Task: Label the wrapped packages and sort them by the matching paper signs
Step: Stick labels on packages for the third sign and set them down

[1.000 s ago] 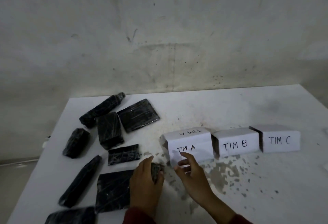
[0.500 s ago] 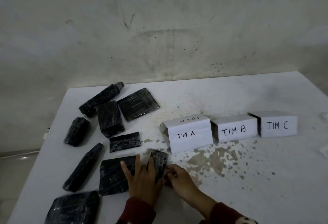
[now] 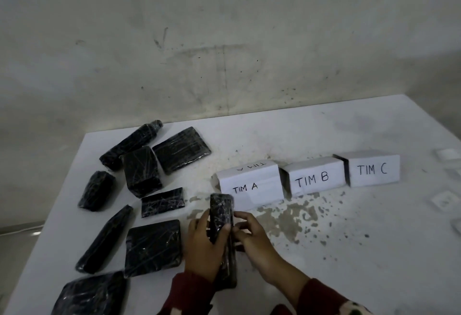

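The left hand curls round a long, narrow package wrapped in glossy black film, thumb across its front, holding it on end just in front of the folded white paper sign marked TIM A; the right hand pinches at the package's right edge, though what its fingertips grip is hidden. To label well, I would keep the left grip firm and low so the slick film does not twist. The white, paint-flecked table offers open room to the right and front of the signs marked TIM B and TIM C. To the left, the other black wrapped packages lie close, and the table's left edge is near them.
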Action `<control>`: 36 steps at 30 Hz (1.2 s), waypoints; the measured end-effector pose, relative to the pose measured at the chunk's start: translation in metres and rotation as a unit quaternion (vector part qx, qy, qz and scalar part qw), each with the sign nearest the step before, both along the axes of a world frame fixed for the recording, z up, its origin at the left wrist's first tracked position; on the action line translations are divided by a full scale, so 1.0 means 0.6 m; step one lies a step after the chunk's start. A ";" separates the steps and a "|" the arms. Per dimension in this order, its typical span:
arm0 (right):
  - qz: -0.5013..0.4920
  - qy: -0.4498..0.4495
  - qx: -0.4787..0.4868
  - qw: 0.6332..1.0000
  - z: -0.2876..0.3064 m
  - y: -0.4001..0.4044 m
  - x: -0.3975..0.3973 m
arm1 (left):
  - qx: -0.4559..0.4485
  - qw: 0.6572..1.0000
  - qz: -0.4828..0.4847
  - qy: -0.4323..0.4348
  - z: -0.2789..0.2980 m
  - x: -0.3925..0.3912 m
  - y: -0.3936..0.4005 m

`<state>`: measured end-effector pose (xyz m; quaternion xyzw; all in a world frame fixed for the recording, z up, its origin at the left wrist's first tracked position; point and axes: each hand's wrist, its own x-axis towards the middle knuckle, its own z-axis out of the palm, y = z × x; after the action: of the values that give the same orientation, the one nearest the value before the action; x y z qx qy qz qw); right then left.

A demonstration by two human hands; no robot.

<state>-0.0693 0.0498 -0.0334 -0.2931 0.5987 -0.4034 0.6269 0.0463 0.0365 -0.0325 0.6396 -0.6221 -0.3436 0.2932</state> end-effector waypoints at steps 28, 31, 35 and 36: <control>-0.118 0.341 -0.058 0.931 -0.001 0.145 -0.648 | 0.153 0.943 0.009 0.296 0.002 -0.564 0.103; -0.068 0.517 0.002 0.853 -0.024 0.153 -0.707 | 0.157 0.945 0.017 0.287 0.001 -0.585 0.109; 0.034 0.602 0.044 0.796 -0.045 0.147 -0.743 | 0.158 0.948 0.021 0.276 -0.006 -0.603 0.107; 0.050 0.611 0.043 0.789 -0.050 0.144 -0.745 | 0.158 0.949 0.021 0.273 -0.008 -0.607 0.106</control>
<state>-0.5164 0.1360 -0.0635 -0.4810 0.8579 -0.0820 0.1610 -0.3178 0.1000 -0.0372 0.5725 -0.4419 -0.5927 0.3545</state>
